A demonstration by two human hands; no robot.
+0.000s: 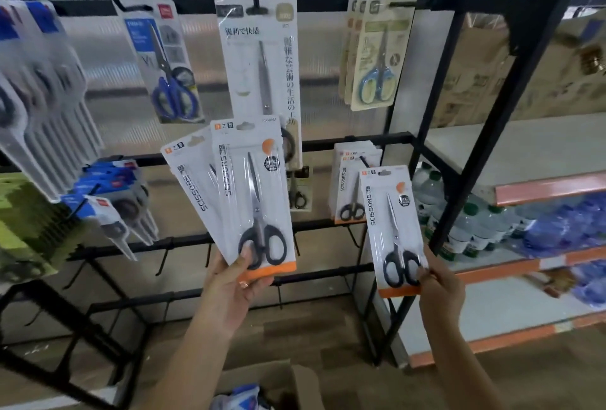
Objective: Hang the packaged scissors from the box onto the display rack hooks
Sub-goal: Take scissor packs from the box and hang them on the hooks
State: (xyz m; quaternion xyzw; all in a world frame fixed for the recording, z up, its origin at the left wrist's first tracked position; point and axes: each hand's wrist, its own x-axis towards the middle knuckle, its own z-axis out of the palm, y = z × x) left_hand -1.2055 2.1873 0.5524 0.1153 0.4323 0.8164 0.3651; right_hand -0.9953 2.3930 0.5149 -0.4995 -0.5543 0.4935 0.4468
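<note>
Spanning the far wall, the black display rack [328,147] carries rows of hanging packets, and on its right side a stack of matching white scissor cards [351,186] already sits on a hook. At the near edge, the cardboard box [278,380] lies open on the floor. The left hand [236,288] pinches two fanned scissor packs [249,193] by their orange bottom edge. The right hand [439,291] pinches a single scissor pack [392,229] at its lower corner; this pack stands upright, hang-hole on top, overlapping the lower right of the stack. That hook lies up and left of the right grip, so, as I judge it, this nearer hand must lift its pack.
</note>
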